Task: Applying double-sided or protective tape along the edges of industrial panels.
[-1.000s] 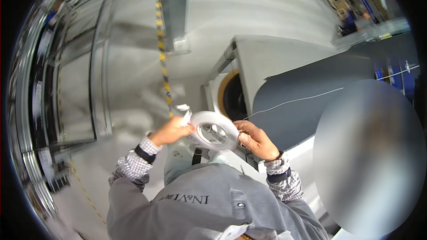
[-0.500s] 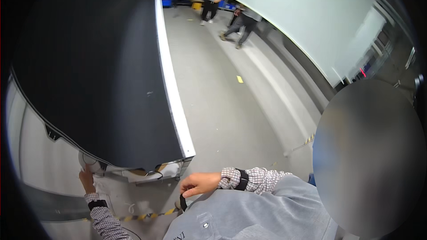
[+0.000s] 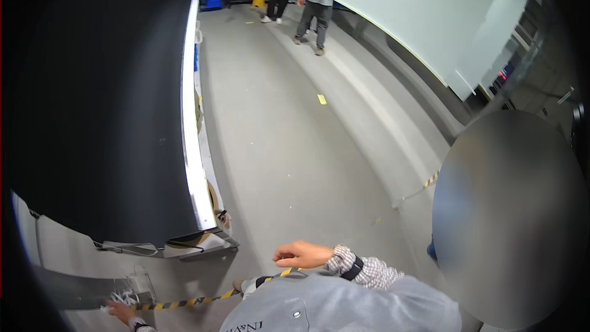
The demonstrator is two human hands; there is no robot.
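Note:
My left hand (image 3: pixel 121 312) is low at the left, its fingers closed on a tangle of thin white strips (image 3: pixel 125 296); what they are made of is unclear. Right beside the strips is a clear, box-like piece (image 3: pixel 145 283), too blurred to name. My right hand (image 3: pixel 301 254) hovers in front of my body, fingers loosely curled together, with nothing visible in it. Up and to the left of both hands stretches a large black-topped table (image 3: pixel 123 147) with a white edge strip (image 3: pixel 195 172).
Yellow-and-black tape (image 3: pixel 190 302) runs along the floor near my feet. A large pale panel (image 3: pixel 405 12) fills the upper right. Two people (image 3: pixel 314 21) stand at the far end, before shelves with blue bins (image 3: pixel 212 3). A blurred oval (image 3: pixel 510 221) covers the right side.
My left hand has moved down from a white round thing beneath the table corner to the white strips. My right hand has shifted slightly right. The view has turned, so the table sits farther left.

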